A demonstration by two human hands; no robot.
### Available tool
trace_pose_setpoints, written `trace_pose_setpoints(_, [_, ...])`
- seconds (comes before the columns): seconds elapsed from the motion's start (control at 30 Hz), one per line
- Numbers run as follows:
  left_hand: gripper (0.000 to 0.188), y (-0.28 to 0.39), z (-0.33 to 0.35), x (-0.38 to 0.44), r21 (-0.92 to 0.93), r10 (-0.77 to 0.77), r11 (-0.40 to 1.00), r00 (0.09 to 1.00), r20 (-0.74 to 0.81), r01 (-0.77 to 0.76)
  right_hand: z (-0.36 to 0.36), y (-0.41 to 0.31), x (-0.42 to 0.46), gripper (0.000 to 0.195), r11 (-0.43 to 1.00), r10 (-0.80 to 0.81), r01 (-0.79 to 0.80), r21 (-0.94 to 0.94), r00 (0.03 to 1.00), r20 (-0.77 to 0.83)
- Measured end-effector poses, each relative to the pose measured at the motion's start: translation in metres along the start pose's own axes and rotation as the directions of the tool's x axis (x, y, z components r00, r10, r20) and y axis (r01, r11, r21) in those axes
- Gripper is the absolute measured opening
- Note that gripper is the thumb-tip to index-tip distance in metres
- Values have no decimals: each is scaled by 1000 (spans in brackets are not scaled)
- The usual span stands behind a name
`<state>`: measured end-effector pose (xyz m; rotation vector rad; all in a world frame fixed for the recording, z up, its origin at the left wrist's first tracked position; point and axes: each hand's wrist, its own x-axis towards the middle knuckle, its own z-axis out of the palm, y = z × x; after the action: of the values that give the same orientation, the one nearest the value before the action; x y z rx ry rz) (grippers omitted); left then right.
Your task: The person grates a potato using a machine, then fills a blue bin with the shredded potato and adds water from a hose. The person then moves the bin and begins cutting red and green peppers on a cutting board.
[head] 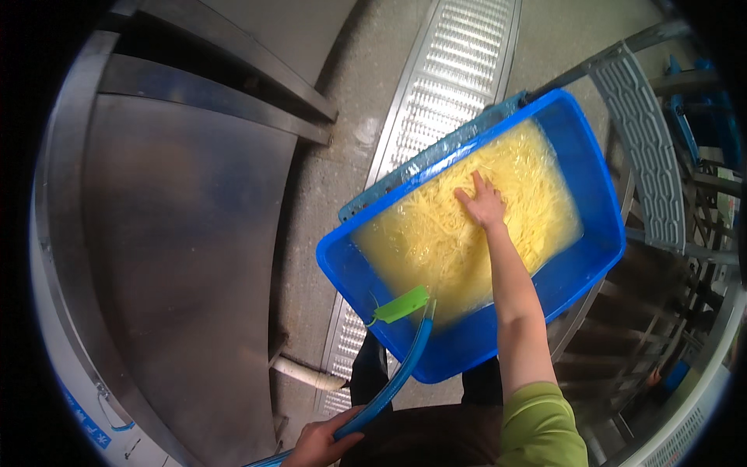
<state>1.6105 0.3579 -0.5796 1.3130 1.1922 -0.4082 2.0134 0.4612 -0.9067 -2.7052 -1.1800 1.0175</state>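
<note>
A blue plastic tub (595,175) holds pale yellow shreds (443,216) in cloudy water; what food they are I cannot tell. My right hand (483,201) rests with spread fingers on the shreds near the middle of the tub, gripping nothing that shows. At the bottom of the view, my left hand (327,438) is closed around a blue hose (402,373). The hose curves up over the tub's near rim, and water runs from its end into the tub. Beside the hose end is a green plastic tag (402,305), joined to a thin tie.
A metal floor grate (449,76) runs beneath the tub. At left stands a large stainless steel surface (187,233) with a frame. A metal rack with a grey ribbed plastic panel (642,146) stands at right. A white pipe (309,373) lies low beside the grate.
</note>
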Motion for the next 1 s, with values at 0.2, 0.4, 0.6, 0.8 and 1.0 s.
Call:
trace_pose_setpoints(0.2, [48, 14, -11, 2, -45, 22, 999, 1000, 9, -22, 57, -25, -66, 70, 948, -203, 240, -207, 962, 184])
trace_pose_setpoints(0.4, [49, 24, -18, 0, -8, -95, 995, 995, 8, 95, 26, -29, -97, 54, 890, -415, 450, 79, 723, 553])
trace_pose_setpoints(0.6, [49, 26, -23, 12, 23, -120, 992, 992, -27, 120, -46, 28, 50, 62, 934, -255, 234, -270, 966, -48])
trace_pose_setpoints(0.8, [49, 23, -18, 13, -47, -255, 966, 967, 9, 255, 7, -7, 41, 64, 890, -28, 175, -421, 943, 332])
trace_pose_setpoints(1.0, [47, 65, -37, 17, 58, -177, 982, 982, -73, 181, 21, -33, -33, 64, 890, -120, 375, -258, 740, 661])
